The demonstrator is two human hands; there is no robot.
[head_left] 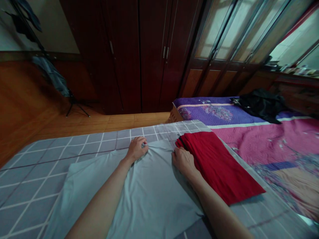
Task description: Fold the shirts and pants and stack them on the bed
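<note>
A pale grey-blue garment [154,186] lies spread over the bed in front of me; I cannot tell its exact kind. My left hand [137,148] is closed on its far edge, pinching the cloth so that creases run out from the fingers. At the far right corner of the same garment, my right hand [183,161] has its fingers curled onto the edge. Just right of that hand lies a folded red garment [219,166] with a bit of black at its far left corner. My right forearm passes over the pale cloth, close to the red one.
The bed has a grey checked sheet [32,179]. Beside it on the right is a second bed with a purple and pink cover [251,139] and a dark garment [261,104]. Beyond stand dark red wardrobes [154,56]. A clothes stand [72,99] is at the far left.
</note>
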